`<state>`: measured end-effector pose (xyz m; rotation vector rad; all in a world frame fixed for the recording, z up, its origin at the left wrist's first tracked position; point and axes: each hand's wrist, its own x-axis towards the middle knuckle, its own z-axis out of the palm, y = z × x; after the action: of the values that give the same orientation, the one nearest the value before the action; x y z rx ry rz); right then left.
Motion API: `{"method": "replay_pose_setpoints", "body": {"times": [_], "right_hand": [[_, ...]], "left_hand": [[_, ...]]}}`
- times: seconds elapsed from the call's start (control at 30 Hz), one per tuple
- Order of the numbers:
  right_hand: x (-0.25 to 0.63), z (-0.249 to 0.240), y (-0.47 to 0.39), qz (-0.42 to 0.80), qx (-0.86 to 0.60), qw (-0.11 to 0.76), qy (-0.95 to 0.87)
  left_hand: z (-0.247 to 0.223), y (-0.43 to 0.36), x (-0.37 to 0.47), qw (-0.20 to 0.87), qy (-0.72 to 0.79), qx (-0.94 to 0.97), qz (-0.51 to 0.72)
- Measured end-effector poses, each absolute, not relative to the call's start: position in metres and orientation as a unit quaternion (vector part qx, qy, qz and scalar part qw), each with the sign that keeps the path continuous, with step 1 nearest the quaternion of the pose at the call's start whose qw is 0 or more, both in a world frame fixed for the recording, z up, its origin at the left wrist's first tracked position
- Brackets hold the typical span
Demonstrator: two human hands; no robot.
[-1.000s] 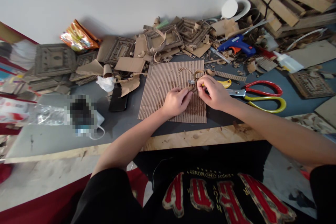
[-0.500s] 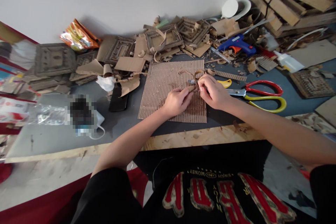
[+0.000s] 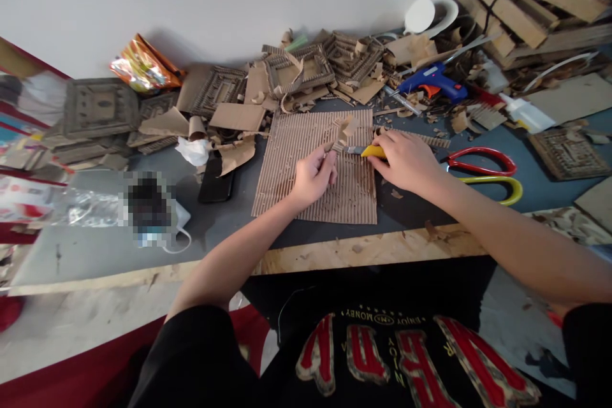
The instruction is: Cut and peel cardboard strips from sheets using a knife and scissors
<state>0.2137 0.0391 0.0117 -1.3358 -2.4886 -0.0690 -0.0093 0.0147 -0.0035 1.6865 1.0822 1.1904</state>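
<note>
A small cardboard strip point(image 3: 342, 134) is pinched in my left hand point(image 3: 314, 173), which is closed over the ribbed cardboard sheet point(image 3: 287, 159). My right hand point(image 3: 406, 159) has its fingers round the yellow handle of a utility knife point(image 3: 373, 152). The knife's blade points left, close to the strip; whether they touch is hard to tell. Red and yellow handled scissors point(image 3: 488, 162) lie just right of my right hand, their blades hidden under it. A narrow ribbed strip point(image 3: 425, 138) rests behind that hand.
Cardboard frames point(image 3: 296, 73) and scraps crowd the back. A blue glue gun point(image 3: 433, 81) and a white glue bottle point(image 3: 528, 113) lie at the back right. A black phone point(image 3: 215, 185), crumpled tissue point(image 3: 194, 150) and orange foil bag point(image 3: 143, 64) are on the left.
My right hand has let go of the curled strip, moved slightly right and taken hold of the yellow knife. My left hand has shifted a little left, still with the strip.
</note>
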Motion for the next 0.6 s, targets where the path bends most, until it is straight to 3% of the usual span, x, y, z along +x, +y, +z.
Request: {"method": "replay_pose_setpoints", "body": {"times": [0.13, 0.33, 0.6], "right_hand": [[0.2126, 0.0115, 0.0390, -0.041, -0.479, 0.188, -0.856], [0.2089, 0.0161, 0.0358, -0.037, -0.419, 0.346, -0.839], [0.2048, 0.0146, 0.0313, -0.070, -0.351, 0.348, -0.867]], "left_hand": [[-0.0045, 0.0148, -0.0096, 0.395, 0.421, 0.651, 0.493], [-0.0052, 0.0149, -0.0081, 0.373, 0.421, 0.632, 0.534], [-0.0069, 0.0161, -0.0100, 0.365, 0.434, 0.634, 0.525]]}}
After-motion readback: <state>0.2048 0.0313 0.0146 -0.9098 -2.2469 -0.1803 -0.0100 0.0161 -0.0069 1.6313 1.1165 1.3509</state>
